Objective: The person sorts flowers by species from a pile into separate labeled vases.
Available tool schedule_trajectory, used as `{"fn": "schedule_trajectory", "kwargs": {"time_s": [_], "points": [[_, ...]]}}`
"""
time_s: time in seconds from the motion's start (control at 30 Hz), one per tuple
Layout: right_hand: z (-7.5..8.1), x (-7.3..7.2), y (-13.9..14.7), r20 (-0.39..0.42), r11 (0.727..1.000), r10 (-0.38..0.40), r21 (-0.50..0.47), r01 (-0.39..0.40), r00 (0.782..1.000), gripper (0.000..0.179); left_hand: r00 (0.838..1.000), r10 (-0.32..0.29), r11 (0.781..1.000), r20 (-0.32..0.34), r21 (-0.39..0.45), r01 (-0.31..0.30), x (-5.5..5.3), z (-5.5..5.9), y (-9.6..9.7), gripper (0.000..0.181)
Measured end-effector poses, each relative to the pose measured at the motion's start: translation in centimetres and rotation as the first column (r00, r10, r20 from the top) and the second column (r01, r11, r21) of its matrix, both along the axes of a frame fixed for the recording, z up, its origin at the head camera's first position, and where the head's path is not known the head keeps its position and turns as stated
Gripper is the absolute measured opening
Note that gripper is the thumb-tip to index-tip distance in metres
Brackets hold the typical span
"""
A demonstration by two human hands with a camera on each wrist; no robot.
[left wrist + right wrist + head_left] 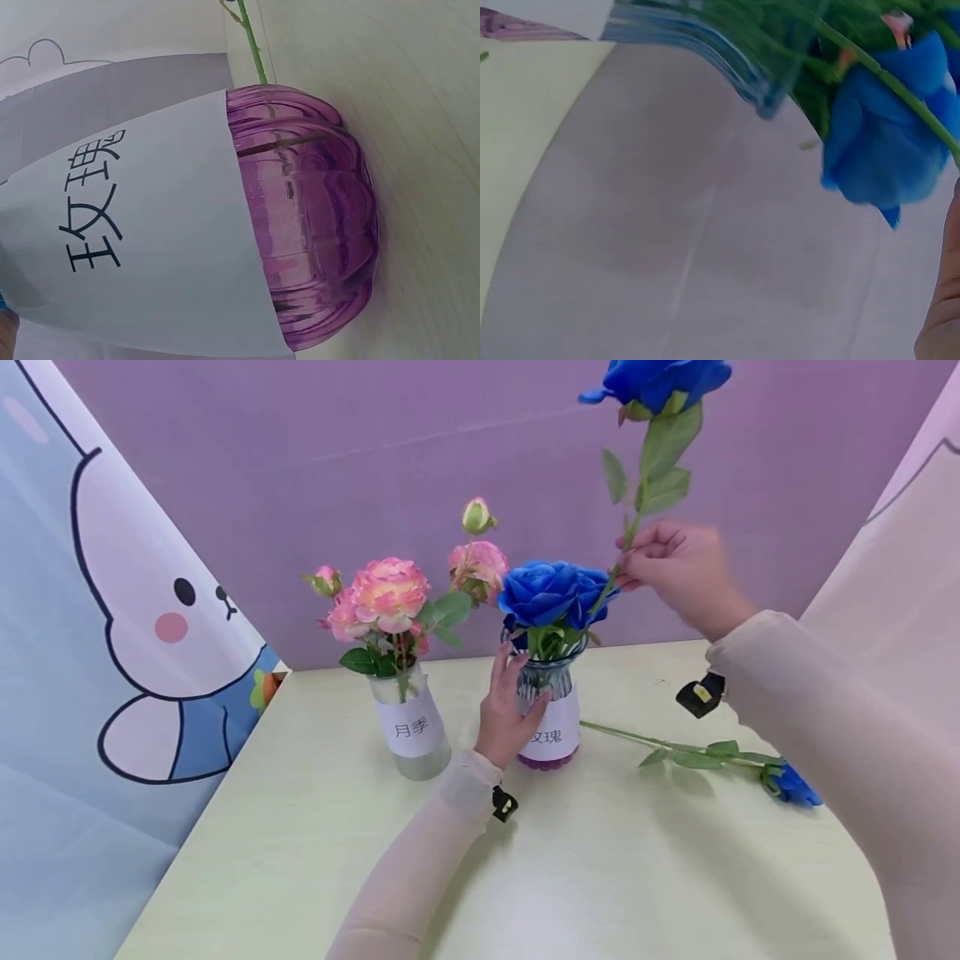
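My right hand (682, 572) pinches the green stem of a long blue rose (663, 385) held upright, its bloom cut off by the top edge of the head view. The stem slants down among other blue roses (543, 593) standing in a glass vase (551, 678). My left hand (506, 714) holds this vase at its neck, thumb across the front. In the left wrist view, the vase has a white paper label (165, 240) with Chinese characters and a ribbed purple base (322, 202). The right wrist view shows a blue bloom (885, 142) beside the stem and a fingertip.
Left of the hands, a clear vase (422, 764) with a white label holds pink flowers (390, 593). Another blue rose (697, 756) lies on the pale table (585, 877) at right. A purple cloth (262, 485) hangs behind, and a cartoon-printed cloth (165, 727) at left.
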State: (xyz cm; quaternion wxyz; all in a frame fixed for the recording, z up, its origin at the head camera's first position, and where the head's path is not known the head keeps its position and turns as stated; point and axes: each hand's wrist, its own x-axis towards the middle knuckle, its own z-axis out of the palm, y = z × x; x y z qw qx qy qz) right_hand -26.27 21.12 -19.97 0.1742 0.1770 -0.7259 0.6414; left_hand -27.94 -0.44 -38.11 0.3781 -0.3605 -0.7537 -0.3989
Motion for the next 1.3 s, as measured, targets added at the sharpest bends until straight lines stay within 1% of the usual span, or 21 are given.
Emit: {"fn": "schedule_trajectory", "kwargs": {"time_s": [0.1,0.23,0.33,0.47,0.57,0.67,0.77,0.87,0.93,1.0,1.07,1.2,1.27,1.3], "points": [[-0.9,-0.3,-0.2,0.012,1.000,-0.008,0.030,0.008,1.000,0.008,1.000,0.001,1.000,0.004,0.002,-0.001,0.0,0.0,0.0,0.064],[-2.3,-0.7,-0.5,0.026,1.000,0.008,-0.005,-0.008,1.000,0.009,1.000,0.005,1.000,0.003,0.003,-0.005,0.0,-0.1,0.0,0.063],[-3.3,-0.7,-0.8,0.036,1.000,0.025,-0.016,-0.024,0.999,0.007,1.000,0.006,1.000,0.012,0.003,-0.006,0.1,-0.2,0.0,0.063],[-4.5,-0.6,-1.2,0.050,0.999,0.026,0.023,-0.027,0.998,0.004,1.000,0.012,1.000,0.029,0.005,-0.012,0.2,-0.5,0.0,0.064],[-5.5,-0.6,-1.6,0.085,0.998,0.036,0.038,-0.039,0.996,0.004,0.999,0.017,1.000,0.028,0.005,-0.017,0.2,-0.5,0.0,0.063],[-6.3,-0.6,-2.0,0.112,0.999,0.038,0.018,-0.040,0.993,0.006,1.000,0.019,1.000,0.025,0.007,-0.019,0.1,-0.4,0.1,0.062],[-6.7,-0.5,-2.2,0.135,0.998,0.039,-0.047,-0.033,0.990,0.010,1.000,0.016,1.000,0.026,0.010,-0.016,0.1,-0.4,0.2,0.061],[-6.6,-0.4,-2.0,0.155,0.994,0.034,-0.110,-0.017,0.987,0.013,0.999,0.020,1.000,0.026,0.009,-0.021,0.1,-0.3,0.2,0.061],[-6.5,-0.3,-1.8,0.176,0.980,0.058,-0.198,-0.022,0.983,0.009,0.999,0.027,1.000,0.025,0.005,-0.027,0.1,-0.3,0.2,0.061],[-6.4,-0.3,-1.6,0.173,0.966,0.070,-0.258,-0.023,0.982,0.005,0.999,0.034,0.999,0.027,0.003,-0.034,0.1,-0.2,0.2,0.060],[-6.3,-0.3,-1.6,0.171,0.949,0.086,-0.314,-0.029,0.981,0.008,0.999,0.040,0.999,0.034,0.002,-0.040,0.2,-0.1,0.2,0.060],[-6.2,-0.2,-2.0,0.168,0.933,0.090,-0.358,-0.024,0.982,0.013,0.997,0.041,0.999,0.064,0.004,-0.042,0.2,0.0,0.2,0.058],[-6.3,-0.1,-2.3,0.157,0.920,0.095,-0.391,-0.026,0.983,0.006,0.997,0.037,0.999,0.071,0.006,-0.038,0.2,0.1,0.2,0.058],[-6.3,-0.1,-2.4,0.146,0.909,0.098,-0.417,-0.028,0.985,0.004,0.997,0.036,0.999,0.073,0.006,-0.037,0.2,0.1,0.2,0.058]]}}
